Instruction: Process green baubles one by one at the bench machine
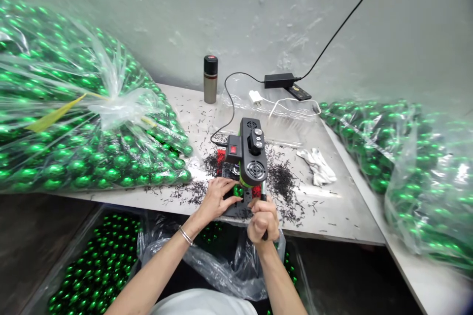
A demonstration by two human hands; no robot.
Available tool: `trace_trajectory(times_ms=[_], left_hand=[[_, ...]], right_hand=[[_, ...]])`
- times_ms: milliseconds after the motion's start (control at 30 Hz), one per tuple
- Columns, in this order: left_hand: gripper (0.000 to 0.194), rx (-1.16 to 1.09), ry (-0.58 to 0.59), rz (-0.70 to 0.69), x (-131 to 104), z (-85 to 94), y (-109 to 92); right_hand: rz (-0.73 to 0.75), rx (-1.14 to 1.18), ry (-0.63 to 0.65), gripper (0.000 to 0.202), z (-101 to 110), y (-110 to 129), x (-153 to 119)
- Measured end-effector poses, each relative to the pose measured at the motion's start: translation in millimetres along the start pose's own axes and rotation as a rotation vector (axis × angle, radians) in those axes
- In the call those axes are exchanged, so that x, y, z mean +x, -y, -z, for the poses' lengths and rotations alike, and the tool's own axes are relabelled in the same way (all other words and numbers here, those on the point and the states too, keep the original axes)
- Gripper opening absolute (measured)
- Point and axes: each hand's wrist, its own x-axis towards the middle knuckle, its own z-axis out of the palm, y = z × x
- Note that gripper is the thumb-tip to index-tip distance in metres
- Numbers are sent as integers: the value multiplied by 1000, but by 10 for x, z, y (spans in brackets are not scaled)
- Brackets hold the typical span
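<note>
A black benchtop machine point(254, 152) with a red switch stands at the middle of the table. My left hand point(219, 199) reaches in from the left, its thumb and fingers closed round a shiny green ball point(238, 190) under the machine's head. On the right, my right hand point(264, 220) is wrapped round the black handle point(263, 198) of the machine's lever. Small black pieces point(283, 180) lie scattered on both sides of the base, with red parts point(220, 155) beside it.
A big clear bag of green balls point(111, 157) covers the table's left; more bags point(424, 167) lie right. Behind the machine are a bottle point(210, 81), power adapter point(279, 80) and plastic tray point(236, 120). White gloves point(318, 166) lie right. Below, an open bag holds balls point(99, 261).
</note>
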Motion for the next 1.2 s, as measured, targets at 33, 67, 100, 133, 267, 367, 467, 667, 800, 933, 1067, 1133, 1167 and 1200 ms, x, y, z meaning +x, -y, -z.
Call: trace_trajectory(times_ms=[33, 67, 100, 133, 267, 367, 467, 667, 800, 933, 1067, 1133, 1167, 1200], left_hand=[[34, -1, -3, -1, -2, -1, 0], [35, -2, -6, -3, -4, -2, 0], [35, -3, -10, -6, -7, -2, 0], [35, -3, -12, -9, -8, -4, 2], [35, -5, -27, -17, 14, -23, 26], [36, -20, -36, -16, 42, -49, 44], [35, -30, -56, -30, -29, -67, 17], [59, 86, -84, -116, -481, 88, -52], [40, 317, -259, -18, -348, 477, 153], [31, 580, -233, 293, 178, 918, 456], [17, 589, -53, 373, 608, 1083, 594], [12, 555, -27, 366, 713, 1088, 599], [12, 536, -18, 370, 736, 1087, 594], [13, 514, -12, 376, 742, 1090, 587]], right_hand=[[4, 3, -3, 30, -1, -6, 4], [10, 3, -7, 30, 0, -12, 9], [21, -3, 2, 29, 2, -17, 14], [35, -14, 21, 29, 5, -22, 20], [83, -44, 84, 29, 18, 12, 75], [-30, -20, 3, 31, 43, 145, 229], [-209, -6, -31, 31, 86, 336, 493], [-309, 35, -18, 33, 115, 497, 729], [-306, 12, -56, 33, 70, 446, 589], [-320, 8, -76, 33, 53, 424, 526], [-313, 9, -58, 30, 63, 414, 523], [-305, 6, -56, 30, 69, 405, 516], [-300, 5, -54, 30, 72, 400, 512], [-293, 6, -50, 30, 74, 396, 508]])
